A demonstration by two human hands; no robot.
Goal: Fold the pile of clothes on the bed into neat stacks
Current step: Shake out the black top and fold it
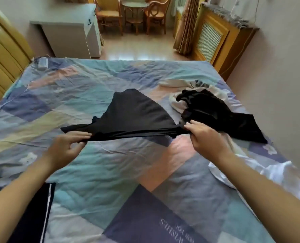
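Nearest, at the lower left edge, lies one dark garment with a white stripe (pixel 40 213), flat on the patchwork bedspread (pixel 100 181), a thin, creased cotton of blue, teal, pink and pale green blocks. At the right edge sits one glossy white garment (pixel 275 174), rumpled. Two bare hands reach out above the bed: the left hand (pixel 66 148) pinches one end of a dark grey shirt (pixel 135 116) between thumb and curled fingers, and the right hand (pixel 205 137) grips the other end, its fingers closed round the bunched cloth. The shirt is soft, matte knit, stretched taut along its near edge and billowing up into a rounded peak beyond. Just past the right hand one black garment (pixel 215 114) lies crumpled over one cream-white one (pixel 179 100). Farther off stand one white cabinet (pixel 70 35), two wooden chairs (pixel 154 14) round a small round table (pixel 133 7), and a slatted wooden radiator cover (pixel 214 39).
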